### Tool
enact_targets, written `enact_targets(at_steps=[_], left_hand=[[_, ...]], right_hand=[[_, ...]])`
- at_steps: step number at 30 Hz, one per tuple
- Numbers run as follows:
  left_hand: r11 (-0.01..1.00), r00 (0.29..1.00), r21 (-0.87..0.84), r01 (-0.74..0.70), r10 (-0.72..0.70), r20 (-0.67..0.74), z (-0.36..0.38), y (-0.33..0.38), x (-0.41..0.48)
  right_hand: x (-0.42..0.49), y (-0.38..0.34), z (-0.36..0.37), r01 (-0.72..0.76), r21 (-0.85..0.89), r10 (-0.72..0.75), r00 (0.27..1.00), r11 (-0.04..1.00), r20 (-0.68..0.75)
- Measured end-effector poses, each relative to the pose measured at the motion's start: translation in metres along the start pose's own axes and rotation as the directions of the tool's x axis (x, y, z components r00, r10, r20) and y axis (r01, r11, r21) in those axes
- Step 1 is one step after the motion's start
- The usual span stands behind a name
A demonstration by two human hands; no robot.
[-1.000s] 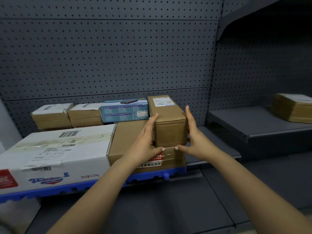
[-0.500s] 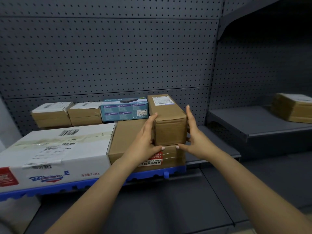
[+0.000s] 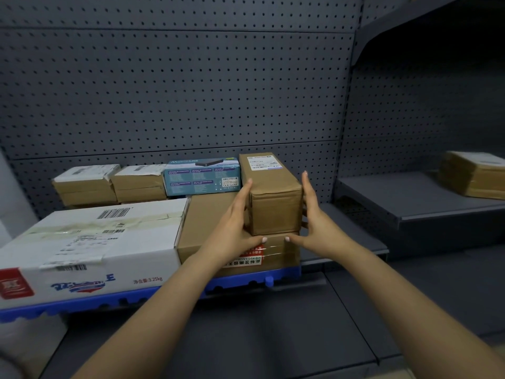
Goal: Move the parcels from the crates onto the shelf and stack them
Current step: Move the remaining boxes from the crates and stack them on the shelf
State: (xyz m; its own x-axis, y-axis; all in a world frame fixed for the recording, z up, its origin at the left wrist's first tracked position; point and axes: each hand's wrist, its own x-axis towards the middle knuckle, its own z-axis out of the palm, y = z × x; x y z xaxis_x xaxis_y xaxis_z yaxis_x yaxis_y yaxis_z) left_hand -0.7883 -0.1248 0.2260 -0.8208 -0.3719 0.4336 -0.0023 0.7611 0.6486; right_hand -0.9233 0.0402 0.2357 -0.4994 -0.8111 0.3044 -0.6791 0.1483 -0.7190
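Observation:
A narrow brown parcel (image 3: pixel 274 209) with a white label on top lies lengthwise on a larger flat brown box (image 3: pixel 207 222) on the shelf. My left hand (image 3: pixel 235 231) lies flat against its left side, fingers straight, thumb at the lower front edge. My right hand (image 3: pixel 317 228) flanks its right side the same way, fingers straight and pointing back, thumb at the lower front corner. The parcel sits flat and upright on the box below.
A big white carton (image 3: pixel 95 242) fills the left of the blue tray (image 3: pixel 82 302). Behind stand two small taped parcels (image 3: pixel 84 184) (image 3: pixel 139 181) and a teal box (image 3: pixel 202 179). Another brown parcel (image 3: pixel 472 173) sits on the right-hand shelf (image 3: pixel 410 198). Pegboard backs everything.

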Motion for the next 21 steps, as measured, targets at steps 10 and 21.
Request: enact_targets(at_steps=[10, 21], left_hand=[[0.997, 0.999, 0.072, -0.026, 0.024, 0.024, -0.008, 0.008, -0.015], [0.999, 0.999, 0.035, 0.018, -0.019, 0.033, -0.004, 0.016, -0.022]], right_hand=[[-0.025, -0.010, -0.011, -0.010, -0.082, 0.011, 1.000, 0.997, 0.007], [-0.032, -0.012, 0.001, 0.022, -0.071, -0.020, 0.999, 0.997, 0.031]])
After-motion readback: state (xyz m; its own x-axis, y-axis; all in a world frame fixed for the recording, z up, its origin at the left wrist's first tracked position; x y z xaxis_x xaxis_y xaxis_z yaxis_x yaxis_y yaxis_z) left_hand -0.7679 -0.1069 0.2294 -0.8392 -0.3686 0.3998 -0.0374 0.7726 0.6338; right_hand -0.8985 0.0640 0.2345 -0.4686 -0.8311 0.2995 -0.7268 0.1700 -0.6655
